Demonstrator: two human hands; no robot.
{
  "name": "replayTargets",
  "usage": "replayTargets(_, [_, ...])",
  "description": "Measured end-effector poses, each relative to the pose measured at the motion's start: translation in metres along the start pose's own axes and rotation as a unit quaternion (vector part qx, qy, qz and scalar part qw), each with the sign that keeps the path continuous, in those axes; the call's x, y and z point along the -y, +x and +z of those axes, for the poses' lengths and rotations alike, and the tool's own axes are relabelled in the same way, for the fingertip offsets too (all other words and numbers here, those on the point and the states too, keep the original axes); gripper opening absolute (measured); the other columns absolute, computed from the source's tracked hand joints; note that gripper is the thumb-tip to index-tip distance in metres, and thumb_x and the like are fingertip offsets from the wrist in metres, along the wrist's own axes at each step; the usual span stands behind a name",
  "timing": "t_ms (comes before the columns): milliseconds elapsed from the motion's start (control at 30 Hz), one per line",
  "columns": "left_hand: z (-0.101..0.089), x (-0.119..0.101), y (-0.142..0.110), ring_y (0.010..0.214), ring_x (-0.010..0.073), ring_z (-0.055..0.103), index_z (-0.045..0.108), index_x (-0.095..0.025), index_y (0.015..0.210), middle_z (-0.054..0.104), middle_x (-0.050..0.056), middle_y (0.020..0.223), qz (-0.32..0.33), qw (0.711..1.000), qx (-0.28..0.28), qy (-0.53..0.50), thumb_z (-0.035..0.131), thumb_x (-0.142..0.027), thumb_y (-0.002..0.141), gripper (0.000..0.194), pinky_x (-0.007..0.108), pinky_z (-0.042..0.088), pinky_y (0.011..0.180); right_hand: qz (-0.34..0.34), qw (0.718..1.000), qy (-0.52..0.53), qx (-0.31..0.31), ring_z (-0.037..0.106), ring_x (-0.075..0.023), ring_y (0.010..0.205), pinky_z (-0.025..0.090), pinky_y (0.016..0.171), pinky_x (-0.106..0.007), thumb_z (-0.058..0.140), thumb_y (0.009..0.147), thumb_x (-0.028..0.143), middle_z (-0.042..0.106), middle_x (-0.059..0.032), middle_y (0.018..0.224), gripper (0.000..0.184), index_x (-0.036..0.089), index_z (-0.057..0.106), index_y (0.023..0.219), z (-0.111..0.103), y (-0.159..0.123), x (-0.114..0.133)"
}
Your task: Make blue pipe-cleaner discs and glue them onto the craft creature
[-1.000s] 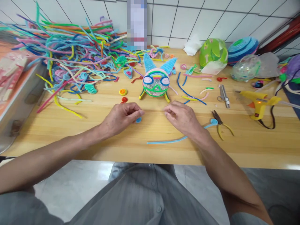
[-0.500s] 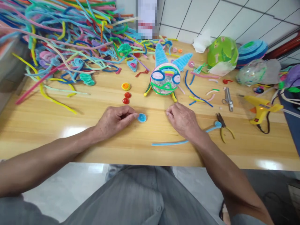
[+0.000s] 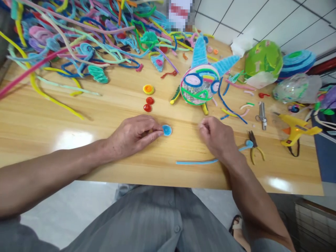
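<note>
My left hand (image 3: 136, 136) pinches the edge of a small flat blue disc (image 3: 167, 130), coiled from fuzzy pipe cleaner, between thumb and forefinger just over the table. Across from it, my right hand (image 3: 216, 134) rests on the table, curled into a loose fist with nothing showing in it. A straight light-blue pipe cleaner (image 3: 195, 162) runs under the right wrist, and a blue coiled end (image 3: 249, 144) shows beyond it. Behind the hands stands a round figure (image 3: 196, 94) with blue pointed ears, pink-and-blue eyes and a green mouth.
Two red coils (image 3: 147, 107) and a yellow-orange coil (image 3: 148, 89) lie beyond my left hand. Pliers (image 3: 254, 150), a metal cutter (image 3: 262, 115) and a yellow glue gun (image 3: 299, 129) lie to the right. Pipe cleaners (image 3: 86, 45) heap at back left; a green ball (image 3: 264, 63) stands at back right.
The view has shifted, so most things appear farther right. My left hand keeps its pinch on the blue disc. The right fist stays closed and sits slightly farther right from the disc.
</note>
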State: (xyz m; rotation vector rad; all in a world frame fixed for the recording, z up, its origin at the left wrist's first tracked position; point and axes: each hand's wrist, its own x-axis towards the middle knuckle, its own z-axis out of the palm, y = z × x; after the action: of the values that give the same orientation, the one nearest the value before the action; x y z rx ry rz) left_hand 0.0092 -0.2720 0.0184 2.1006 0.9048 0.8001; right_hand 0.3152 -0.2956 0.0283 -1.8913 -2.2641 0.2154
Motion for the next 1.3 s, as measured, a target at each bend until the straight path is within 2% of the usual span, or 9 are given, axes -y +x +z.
replayTargets(200, [-0.001,0.006,0.0,0.094,0.0209,0.071,0.074,-0.023,0.099,0.076,0.008,0.097,0.039,0.998,-0.015,0.039,0.061,-0.034,0.102,0.018,0.033,0.057,0.086,0.102,0.989,-0.084,0.059,0.059,-0.0236,0.067,0.031,0.064,-0.034,0.046,0.106,0.041,0.071,-0.0067,0.076,0.03,0.024,0.066,0.09,-0.038,-0.003,-0.026])
replayTargets(333, [0.001,0.011,-0.002,0.094,0.0198,0.069,0.073,-0.018,0.103,0.075,0.007,0.096,0.057,0.993,-0.033,0.093,0.06,-0.03,0.104,0.018,0.032,0.056,0.085,0.158,0.971,-0.172,0.051,0.062,-0.0224,0.07,0.029,0.062,-0.033,0.066,0.098,0.045,0.076,-0.0063,0.085,0.024,0.022,0.072,0.095,-0.057,-0.007,-0.025])
replayTargets(400, [0.002,0.012,-0.002,0.093,0.0192,0.068,0.073,-0.017,0.104,0.074,0.007,0.096,0.065,0.991,-0.035,0.109,0.06,-0.028,0.104,0.017,0.031,0.055,0.083,0.123,0.975,-0.184,-0.01,0.065,-0.0225,0.073,0.032,0.061,-0.032,0.07,0.096,0.045,0.077,-0.0059,0.088,0.026,0.021,0.073,0.102,-0.059,-0.012,-0.015])
replayTargets(500, [0.003,0.012,-0.002,0.09,0.0185,0.066,0.073,-0.015,0.103,0.073,0.007,0.094,0.078,0.989,-0.028,0.123,0.061,-0.026,0.104,0.016,0.03,0.054,0.081,-0.004,0.989,-0.116,-0.095,0.069,-0.0209,0.075,0.043,0.064,-0.032,0.066,0.099,0.04,0.077,-0.0059,0.091,0.025,0.019,0.072,0.111,-0.052,-0.017,0.014])
replayTargets(600, [0.003,0.013,-0.001,0.089,0.0188,0.066,0.072,-0.014,0.102,0.072,0.007,0.093,0.084,0.988,-0.024,0.129,0.059,-0.024,0.104,0.016,0.031,0.053,0.08,-0.153,0.986,0.0,-0.062,0.071,-0.0209,0.081,0.053,0.073,-0.033,0.065,0.101,0.035,0.076,-0.0064,0.095,0.019,0.019,0.069,0.109,-0.032,-0.014,0.047])
replayTargets(667, [0.003,0.013,-0.002,0.091,0.0194,0.065,0.073,-0.014,0.104,0.072,0.008,0.095,0.096,0.986,-0.023,0.135,0.057,-0.023,0.105,0.018,0.032,0.054,0.082,-0.199,0.979,0.031,-0.03,0.073,-0.0238,0.09,0.056,0.079,-0.036,0.064,0.101,0.032,0.076,-0.0081,0.099,0.016,0.019,0.067,0.111,-0.015,-0.006,0.064])
replayTargets(800, [0.007,0.008,-0.006,0.1,0.0204,0.066,0.074,-0.017,0.105,0.075,0.009,0.113,0.145,0.971,-0.008,0.191,0.051,-0.024,0.108,0.024,0.035,0.052,0.088,-0.226,0.973,0.049,-0.02,0.072,-0.0264,0.098,0.058,0.085,-0.039,0.064,0.1,0.023,0.075,-0.0097,0.102,0.012,0.019,0.067,0.111,0.011,0.009,0.072])
replayTargets(900, [0.012,0.002,-0.011,0.099,0.0216,0.065,0.075,-0.018,0.108,0.077,0.006,0.118,0.154,0.948,0.0,0.279,0.054,-0.026,0.108,0.023,0.036,0.049,0.083,-0.231,0.97,0.071,-0.037,0.071,-0.0265,0.098,0.059,0.086,-0.04,0.063,0.1,0.02,0.073,-0.0099,0.101,0.015,0.019,0.067,0.114,0.021,0.013,0.066])
replayTargets(1300, [0.014,-0.012,-0.017,0.108,0.0267,0.064,0.068,-0.017,0.13,0.071,0.008,0.139,0.136,0.915,0.062,0.375,0.056,-0.032,0.107,0.031,0.041,0.05,0.087,-0.248,0.963,0.11,-0.007,0.071,-0.0242,0.1,0.062,0.086,-0.039,0.06,0.101,0.014,0.073,-0.0106,0.106,0.024,0.018,0.065,0.124,0.02,0.016,0.056])
